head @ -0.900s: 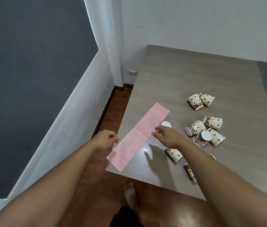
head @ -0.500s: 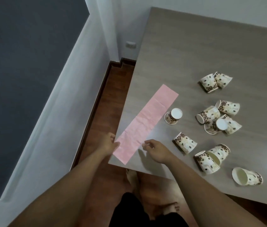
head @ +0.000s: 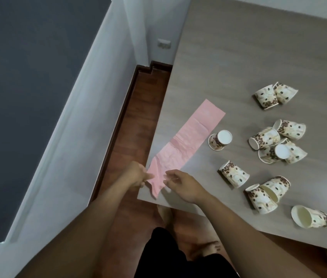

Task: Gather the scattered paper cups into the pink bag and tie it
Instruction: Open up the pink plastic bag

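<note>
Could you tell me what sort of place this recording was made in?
Probably a room in a home or small office. A wood-grain table stands near white walls, a wall socket sits low by the corner, and the floor is reddish wood with a dark skirting board.

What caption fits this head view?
Both hands, left hand and right hand, pinch the pink bag's near end at the table corner; paper cups lie scattered.

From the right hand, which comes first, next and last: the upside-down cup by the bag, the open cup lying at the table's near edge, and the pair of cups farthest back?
1. Upside-down cup, just beyond the right hand, beside the bag.
2. Open cup, far right at the near edge.
3. Back pair, far right.
</note>
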